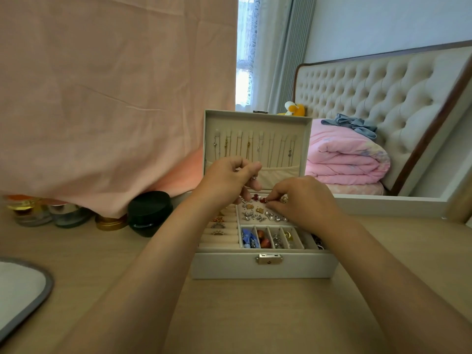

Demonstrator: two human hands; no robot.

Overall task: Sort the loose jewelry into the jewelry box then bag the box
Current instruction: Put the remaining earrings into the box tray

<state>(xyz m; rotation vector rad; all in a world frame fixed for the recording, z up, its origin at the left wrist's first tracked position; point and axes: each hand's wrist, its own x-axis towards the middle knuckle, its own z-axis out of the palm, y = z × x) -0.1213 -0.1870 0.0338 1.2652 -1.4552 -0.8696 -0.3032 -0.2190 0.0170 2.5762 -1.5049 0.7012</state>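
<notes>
The jewelry box (263,267) stands open on the wooden table (255,315), straight in front of the person, with its metal latch (268,258) facing them and its lid (255,118) propped upright at the back. Thin necklaces (247,146) hang in a row inside the lid. In the tray, a few rings (218,232) sit in the padded rolls on the left, small silver and orange earrings (258,215) lie scattered in the wide compartment at the back, and blue beads (248,238) and red beads (264,240) fill two of the narrow compartments at the front. The left hand (229,177) hovers above the back of the tray with its fingers curled, its thumb and fingertips pinching a silvery piece (254,178). The right hand (304,200) reaches down into the wide compartment, its fingertips drawn together on a red piece (264,200) at the far edge; it wears a ring on one finger. Left of the box a black jar (150,213) stands among smaller pots under a hanging pink cloth (115,98). A white mat with a grey border (23,284) lies at the table's near left edge, well apart from the box.
</notes>
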